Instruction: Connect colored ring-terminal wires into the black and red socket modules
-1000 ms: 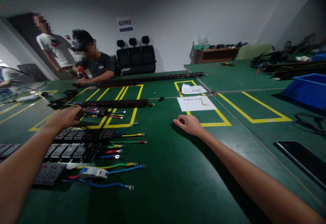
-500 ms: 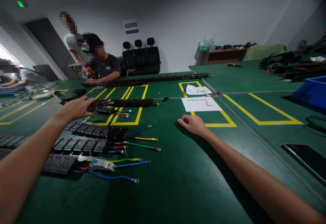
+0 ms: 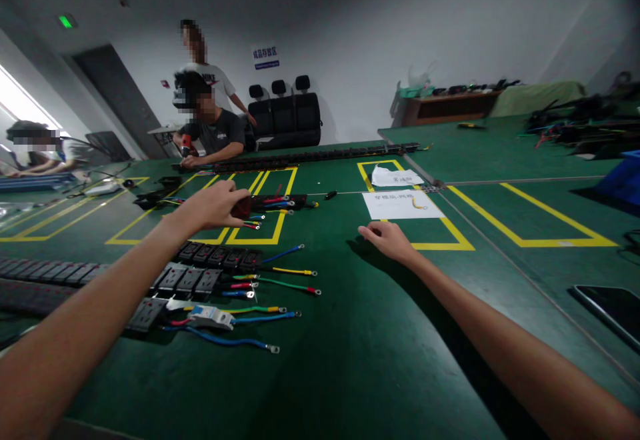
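My left hand [image 3: 213,208] reaches out above the far strip, its fingers and thumb closed around a small dark reddish thing [image 3: 243,207] that is mostly covered. Loose wires with ring terminals [image 3: 257,225] lie just under and beyond these fingers. My right hand [image 3: 389,241] is loosely curled at the front edge of a white paper sheet [image 3: 387,208], and nothing shows in it. Below my left forearm, several black socket strips [image 3: 190,281] lie side by side, with coloured leads at their right ends. A white circuit breaker [image 3: 211,317] is wired to the nearest strip.
Yellow tape frames [image 3: 555,243] mark the green table. A phone [image 3: 613,313] lies at the right, with a blue bin [image 3: 620,183] behind it. A long black strip [image 3: 320,158] runs along the far side, where a seated co-worker [image 3: 223,135] holds a drill.
My left hand has moved right along the far strip, with the dark reddish thing in its fingers. My right hand stays by the sheet. The standing person has shifted right, and the view has turned slightly left.
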`<move>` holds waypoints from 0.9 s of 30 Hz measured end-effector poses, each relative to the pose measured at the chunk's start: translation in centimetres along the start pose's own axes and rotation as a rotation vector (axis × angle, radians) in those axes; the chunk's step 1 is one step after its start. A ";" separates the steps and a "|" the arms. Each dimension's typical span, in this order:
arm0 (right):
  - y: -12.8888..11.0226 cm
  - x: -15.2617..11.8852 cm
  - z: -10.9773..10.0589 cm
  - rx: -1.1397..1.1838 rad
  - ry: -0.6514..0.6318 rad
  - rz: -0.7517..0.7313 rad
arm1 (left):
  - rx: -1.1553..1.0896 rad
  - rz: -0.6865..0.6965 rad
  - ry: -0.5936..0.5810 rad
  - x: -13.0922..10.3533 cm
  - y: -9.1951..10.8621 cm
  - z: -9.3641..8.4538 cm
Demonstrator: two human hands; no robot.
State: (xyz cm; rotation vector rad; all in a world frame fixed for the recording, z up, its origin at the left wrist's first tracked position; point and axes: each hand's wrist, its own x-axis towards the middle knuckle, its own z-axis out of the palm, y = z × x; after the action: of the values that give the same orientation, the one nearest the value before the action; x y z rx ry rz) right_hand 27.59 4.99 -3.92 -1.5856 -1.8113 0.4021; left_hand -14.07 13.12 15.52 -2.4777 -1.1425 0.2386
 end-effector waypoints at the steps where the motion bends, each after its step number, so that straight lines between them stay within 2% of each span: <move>1: 0.2 0.1 -0.1 0.066 0.016 0.025 | -0.030 0.059 -0.004 0.8 1.8 0.0; 6: 1.0 0.6 -0.7 0.489 0.126 0.216 | -0.188 0.295 0.040 4.0 11.8 0.3; 9: 1.6 0.7 -1.3 0.794 0.201 0.349 | -0.249 0.404 0.038 5.7 16.7 0.8; 12: 2.0 0.8 -1.8 0.991 0.203 0.413 | -0.333 0.441 -0.005 7.5 19.8 1.5; 15: 2.4 0.8 -2.4 1.104 0.150 0.448 | -0.365 0.410 -0.053 8.7 21.4 2.3; 19: 3.0 0.8 -3.3 1.217 0.068 0.467 | -0.453 0.381 -0.030 8.3 21.6 3.1; 22: 3.4 0.8 -3.7 1.272 0.036 0.475 | -0.574 0.372 0.038 6.4 19.7 3.5; 25: 3.5 0.9 -3.7 1.305 0.019 0.503 | -0.686 0.247 0.140 3.6 14.9 4.5; 27: 3.4 0.9 -3.5 1.339 0.030 0.525 | -0.627 0.035 0.165 1.6 10.3 5.7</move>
State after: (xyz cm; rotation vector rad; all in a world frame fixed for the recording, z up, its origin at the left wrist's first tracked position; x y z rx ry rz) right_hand 32.44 5.87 -3.28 -0.9678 -0.6431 1.4299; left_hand -7.73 9.89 6.04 -2.9752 -1.2426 -0.3685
